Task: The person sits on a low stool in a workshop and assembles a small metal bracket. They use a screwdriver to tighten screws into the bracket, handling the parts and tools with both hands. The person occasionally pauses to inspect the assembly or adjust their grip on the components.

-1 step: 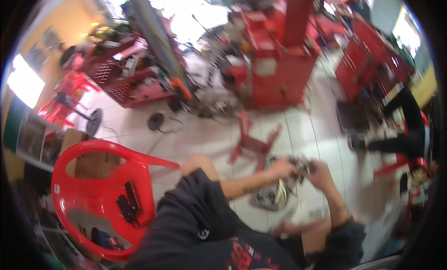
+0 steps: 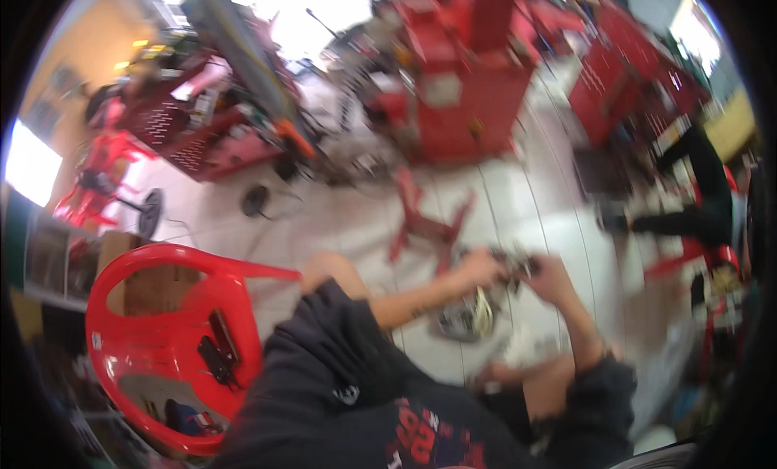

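In front of me, above the tiled floor, my left hand (image 2: 481, 268) and my right hand (image 2: 551, 280) are closed on a small grey metal part (image 2: 513, 263) from either side. Blur and fingers hide its exact kind. Below the hands, between my legs, lies a grey, rounded piece (image 2: 458, 322) with a cream-coloured strip or loop (image 2: 483, 314) beside it; what they are is too smeared to tell. Just beyond the hands, a red metal stand (image 2: 427, 224) with splayed legs rests on the floor.
A red plastic chair (image 2: 93, 315) at my left carries dark pouch-like items (image 2: 217, 364). Red tool carts (image 2: 194, 157) and a large red machine (image 2: 461, 121) stand ahead. At right sits another person in dark trousers (image 2: 688, 224). A black round base (image 2: 255, 200) lies left of the stand.
The whole view has shifted slightly, so the room and my hands appear a little higher and further left. Both hands keep the metal part between them.
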### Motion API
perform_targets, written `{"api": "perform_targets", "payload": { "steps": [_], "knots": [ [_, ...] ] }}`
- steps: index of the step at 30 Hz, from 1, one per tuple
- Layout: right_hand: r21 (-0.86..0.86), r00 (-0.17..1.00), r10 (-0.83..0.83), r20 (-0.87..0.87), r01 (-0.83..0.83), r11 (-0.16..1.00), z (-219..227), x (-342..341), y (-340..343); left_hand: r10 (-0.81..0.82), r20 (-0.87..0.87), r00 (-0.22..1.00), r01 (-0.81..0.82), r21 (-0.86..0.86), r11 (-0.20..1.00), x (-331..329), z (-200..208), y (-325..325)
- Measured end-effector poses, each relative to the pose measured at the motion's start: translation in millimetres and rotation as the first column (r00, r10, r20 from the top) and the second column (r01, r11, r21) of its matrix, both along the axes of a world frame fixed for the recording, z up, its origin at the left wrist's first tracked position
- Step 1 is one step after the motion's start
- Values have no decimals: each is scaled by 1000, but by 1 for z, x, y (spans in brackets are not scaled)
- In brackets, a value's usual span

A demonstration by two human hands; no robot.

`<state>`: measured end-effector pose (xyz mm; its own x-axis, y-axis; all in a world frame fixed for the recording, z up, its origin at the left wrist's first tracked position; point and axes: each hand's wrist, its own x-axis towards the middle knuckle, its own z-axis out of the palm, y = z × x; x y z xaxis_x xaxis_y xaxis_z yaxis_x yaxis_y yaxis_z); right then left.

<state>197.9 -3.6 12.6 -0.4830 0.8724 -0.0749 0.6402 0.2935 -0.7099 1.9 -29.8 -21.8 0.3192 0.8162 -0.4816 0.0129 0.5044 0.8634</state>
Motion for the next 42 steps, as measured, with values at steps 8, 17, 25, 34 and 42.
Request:
{"api": "perform_targets", "payload": {
  "steps": [8,17,25,34,42],
  "knots": [
    [-196,987,97,-127,-121,973,3,4,-12,104,148,983,-81,-153,985,-2,7,-7],
    [-253,937,-21,-350,-72,965,-22,13,-9,64,154,986,-49,-103,993,6,5,0],
    [-287,970,-19,-241,-53,956,-21,15,-8,-4,77,997,9,-64,998,7,-4,1],
    [-311,978,8,-211,-74,947,-21,14,-10,6,91,996,0,-72,997,6,-2,0],
    [-326,997,72,-20,-75,942,6,4,-6,-18,-35,999,19,31,999,-1,-11,0]
  ]
}}
